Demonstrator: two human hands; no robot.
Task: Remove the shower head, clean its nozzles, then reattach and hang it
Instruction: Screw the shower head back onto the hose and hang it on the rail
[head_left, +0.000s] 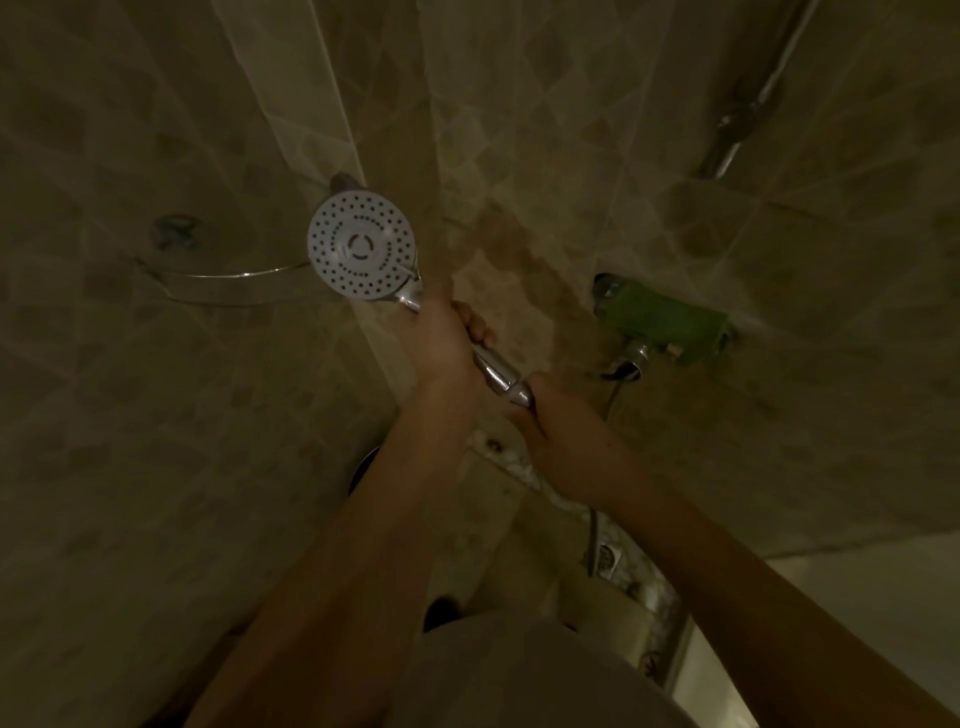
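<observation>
In a dim shower stall, the left hand (441, 338) grips the shower head (362, 244) by its slick, rigid chrome handle while the right hand (558, 431) clasps the hose joint, likely the safest holds.

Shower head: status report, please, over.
Left hand grips shower head by handle. Right hand grips hose end at handle base. Nozzles face camera. Nothing in the way.

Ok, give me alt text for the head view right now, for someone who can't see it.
Two bare hands hold a chrome shower head up in a dim tiled shower, nozzle face toward the camera: the left hand grips the handle, the right hand grips its lower end. A green cloth drapes the wall tap to the right.
</observation>
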